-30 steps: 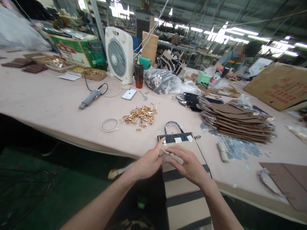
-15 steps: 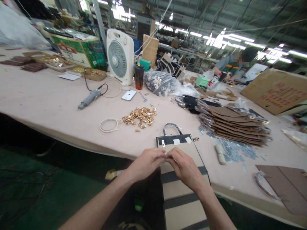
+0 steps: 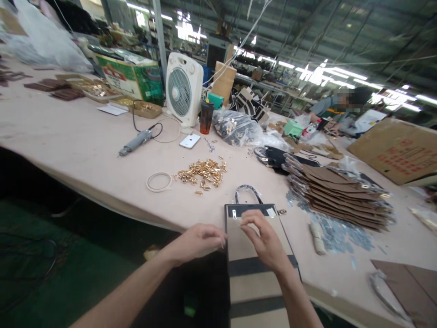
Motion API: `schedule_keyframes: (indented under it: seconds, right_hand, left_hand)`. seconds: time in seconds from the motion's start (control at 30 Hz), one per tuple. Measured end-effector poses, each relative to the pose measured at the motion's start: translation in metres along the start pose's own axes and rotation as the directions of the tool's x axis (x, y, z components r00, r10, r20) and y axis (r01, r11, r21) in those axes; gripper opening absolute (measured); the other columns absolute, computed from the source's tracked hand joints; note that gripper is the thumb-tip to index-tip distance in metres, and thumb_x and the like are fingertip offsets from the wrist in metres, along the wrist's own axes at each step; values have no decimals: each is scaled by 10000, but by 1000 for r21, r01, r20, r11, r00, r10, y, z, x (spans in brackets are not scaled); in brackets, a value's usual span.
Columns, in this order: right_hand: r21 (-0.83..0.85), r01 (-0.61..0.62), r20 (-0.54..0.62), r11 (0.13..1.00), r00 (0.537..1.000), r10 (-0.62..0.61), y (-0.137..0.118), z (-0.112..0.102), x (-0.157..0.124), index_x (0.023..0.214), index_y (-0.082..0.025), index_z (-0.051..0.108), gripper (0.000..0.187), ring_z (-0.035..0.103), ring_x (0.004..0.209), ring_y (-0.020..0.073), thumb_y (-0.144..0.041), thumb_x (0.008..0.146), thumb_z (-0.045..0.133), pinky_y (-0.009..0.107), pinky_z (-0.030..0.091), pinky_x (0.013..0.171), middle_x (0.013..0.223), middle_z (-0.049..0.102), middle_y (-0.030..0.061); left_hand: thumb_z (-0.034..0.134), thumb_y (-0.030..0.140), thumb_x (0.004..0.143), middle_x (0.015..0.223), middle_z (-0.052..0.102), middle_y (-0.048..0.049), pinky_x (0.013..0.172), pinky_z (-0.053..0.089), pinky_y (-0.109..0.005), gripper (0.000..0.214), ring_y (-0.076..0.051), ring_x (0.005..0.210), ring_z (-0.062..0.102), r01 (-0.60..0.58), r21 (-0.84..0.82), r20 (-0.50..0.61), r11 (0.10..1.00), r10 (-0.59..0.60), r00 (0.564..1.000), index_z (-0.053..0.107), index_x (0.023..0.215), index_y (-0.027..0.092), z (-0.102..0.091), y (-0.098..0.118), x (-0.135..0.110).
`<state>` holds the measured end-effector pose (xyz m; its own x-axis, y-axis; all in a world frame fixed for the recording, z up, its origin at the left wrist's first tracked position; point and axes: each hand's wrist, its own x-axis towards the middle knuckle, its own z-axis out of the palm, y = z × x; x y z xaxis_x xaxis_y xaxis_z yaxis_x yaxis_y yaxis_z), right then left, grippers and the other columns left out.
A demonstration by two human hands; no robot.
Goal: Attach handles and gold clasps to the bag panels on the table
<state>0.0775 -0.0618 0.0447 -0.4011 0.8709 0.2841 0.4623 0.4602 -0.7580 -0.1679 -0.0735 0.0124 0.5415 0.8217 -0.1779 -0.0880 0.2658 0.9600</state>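
Because the striped bag (image 3: 254,255) lies flat at the lower centre of the frame, its handle (image 3: 246,191) pointing away from you and its lower end hanging over the near edge of the desk (image 3: 85,141), its black top band sits right under your hands. Your left hand (image 3: 194,241) rests at the bag's left edge, fingers loosely curled and gripping nothing, which looks like a steadying touch. Your right hand (image 3: 264,241) lies on the bag with thumb and forefinger drawn together on what seems a small pale tab (image 3: 240,222) at the band. Just beyond the handle are a pile of gold fittings (image 3: 203,171) and a white ring (image 3: 159,181). To the right, a stack of brown pieces (image 3: 337,191) and a paper roll (image 3: 317,231) lie near. A power screwdriver (image 3: 136,142), phone (image 3: 190,140) and fan (image 3: 182,89) lie further up; nothing crowds your hands.
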Motion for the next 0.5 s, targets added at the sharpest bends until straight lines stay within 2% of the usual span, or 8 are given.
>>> schedule_keyframes:
  seconds: [0.07,0.1,0.2,0.27,0.3,0.37,0.43,0.5]
  right_hand:
    - [-32,-72,5,997,997,72,20,-2,20,952,-233,671,116,537,1300,255,-293,1009,590,432,405,1130,1285,583,96]
    - [-36,-95,26,995,995,96,29,-1,29,924,-225,681,135,510,1346,262,-299,1001,597,444,379,1159,1324,567,100]
    - [-40,-126,71,991,989,129,47,5,44,880,-212,689,165,495,1377,268,-291,992,598,464,348,1185,1333,570,111]
    - [-57,-132,83,990,987,137,53,10,47,875,-211,697,173,499,1373,272,-291,991,598,474,343,1186,1328,576,115]
    - [-66,-133,81,989,987,138,54,12,48,875,-212,702,176,502,1369,273,-291,992,597,475,344,1183,1324,580,115]
    - [-89,-129,68,988,989,135,57,16,48,872,-215,709,177,511,1358,273,-283,991,598,477,350,1174,1317,586,112]
    - [-116,-122,44,986,991,127,60,20,49,873,-221,715,167,522,1343,273,-265,987,601,479,363,1160,1302,599,107]
    - [-148,-115,18,982,993,119,64,24,50,875,-227,717,149,541,1318,272,-246,978,611,483,384,1141,1282,616,101]
  left_hand:
    - [738,495,881,1308,697,-121,1040,465,-353,333,-239,1141,644,-40,28,28,999,39,999,798,916,169,-5,0,-10]
    - [726,500,894,1328,686,-115,1053,460,-353,332,-240,1166,636,-54,48,5,997,54,999,795,905,176,-8,0,-15]
    - [670,536,931,1056,750,-92,925,521,-322,375,-210,985,673,-17,128,-140,992,35,990,782,959,179,-31,0,-34]
    - [642,581,932,867,731,-56,766,540,-291,431,-180,785,651,58,215,-294,975,8,956,772,1031,183,-55,-2,-46]
    - [638,604,923,866,729,-53,714,538,-284,458,-176,744,636,88,275,-386,957,26,922,769,1060,188,-70,-4,-52]
    - [639,639,895,1031,739,-78,716,557,-292,499,-208,844,660,113,425,-553,898,159,818,773,1085,198,-103,-10,-62]
    - [628,657,876,1243,692,-97,844,581,-329,516,-270,1094,652,132,568,-652,812,346,675,785,1065,204,-135,-19,-70]
    - [600,644,884,1358,635,-86,1038,536,-396,499,-300,1268,591,211,651,-702,729,473,532,792,1043,212,-161,-28,-75]
